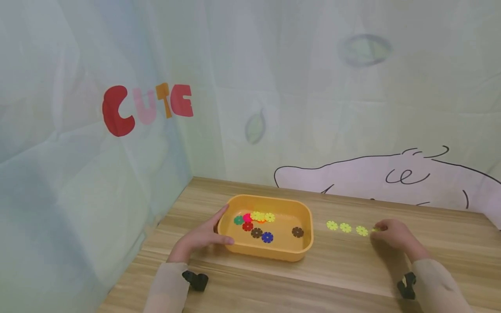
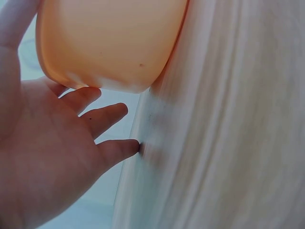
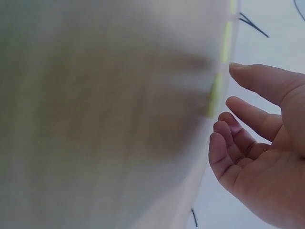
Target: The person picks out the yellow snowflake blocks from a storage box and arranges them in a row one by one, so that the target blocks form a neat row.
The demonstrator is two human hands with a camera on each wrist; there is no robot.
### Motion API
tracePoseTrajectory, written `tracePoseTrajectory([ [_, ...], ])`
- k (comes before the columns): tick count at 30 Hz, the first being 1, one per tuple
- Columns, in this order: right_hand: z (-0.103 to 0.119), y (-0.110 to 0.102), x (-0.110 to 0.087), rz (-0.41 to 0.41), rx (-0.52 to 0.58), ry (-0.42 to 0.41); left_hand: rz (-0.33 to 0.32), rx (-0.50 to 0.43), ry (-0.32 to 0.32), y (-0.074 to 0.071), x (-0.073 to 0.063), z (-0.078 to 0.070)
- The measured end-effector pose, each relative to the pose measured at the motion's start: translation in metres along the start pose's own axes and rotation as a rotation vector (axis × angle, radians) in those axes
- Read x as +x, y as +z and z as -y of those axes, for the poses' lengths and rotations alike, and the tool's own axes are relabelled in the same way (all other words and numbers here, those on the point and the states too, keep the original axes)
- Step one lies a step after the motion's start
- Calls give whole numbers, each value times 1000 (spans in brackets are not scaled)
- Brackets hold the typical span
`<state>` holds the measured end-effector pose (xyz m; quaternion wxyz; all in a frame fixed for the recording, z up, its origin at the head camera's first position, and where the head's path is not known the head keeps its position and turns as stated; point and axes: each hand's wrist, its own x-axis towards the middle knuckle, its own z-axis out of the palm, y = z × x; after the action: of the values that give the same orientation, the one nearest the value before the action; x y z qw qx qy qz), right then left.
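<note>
Soft, even light washed over the counter (image 1: 250, 291), and a fuzzy shadow fell on the near side of the right fingers (image 1: 381, 234)! In the right-wrist view, wood and yellow discs (image 3: 215, 95) smeared badly; the left-wrist view ran dim, its wood blurred.

The table (image 1: 274, 284) bears a tray (image 1: 266, 252) and yellow discs (image 1: 345, 228).

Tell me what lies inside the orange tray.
The orange tray holds a green disc, pink disc, red disc, blue disc, two brown discs and overlapping yellow discs. These partly cover an orange disc; anything else beneath them cannot be seen.
</note>
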<state>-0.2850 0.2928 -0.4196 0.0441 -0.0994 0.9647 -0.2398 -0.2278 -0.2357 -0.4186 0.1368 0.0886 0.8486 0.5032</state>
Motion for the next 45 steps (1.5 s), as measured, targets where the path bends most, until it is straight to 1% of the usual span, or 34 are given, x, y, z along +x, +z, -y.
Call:
tracePoseTrajectory([
  [3,6,-5,1,-11,5,-17,3,-1,4,0,0,0],
  [5,16,-10,1,-15,19,-19,5,-2,5,0,1,1],
  [7,28,-13,2,-32,33,-49,4,-3,6,0,1,1],
  [12,69,-19,4,-76,68,-130,2,0,6,-1,1,2],
  [15,96,-20,5,-83,90,-155,2,0,7,-1,1,3],
  [18,119,-17,8,-81,117,-180,3,1,6,-1,0,3],
  [22,141,-8,15,-62,152,-210,-2,8,4,0,0,2],
  [27,165,7,23,-31,195,-235,-8,20,2,2,1,2],
  [32,187,21,30,-7,206,-262,-12,19,4,2,1,3],
  [36,204,34,36,11,209,-261,-9,22,9,1,1,3],
  [40,217,49,43,22,249,-265,-8,26,8,1,1,3],
  [45,229,67,51,35,300,-249,-6,26,13,0,1,3],
])
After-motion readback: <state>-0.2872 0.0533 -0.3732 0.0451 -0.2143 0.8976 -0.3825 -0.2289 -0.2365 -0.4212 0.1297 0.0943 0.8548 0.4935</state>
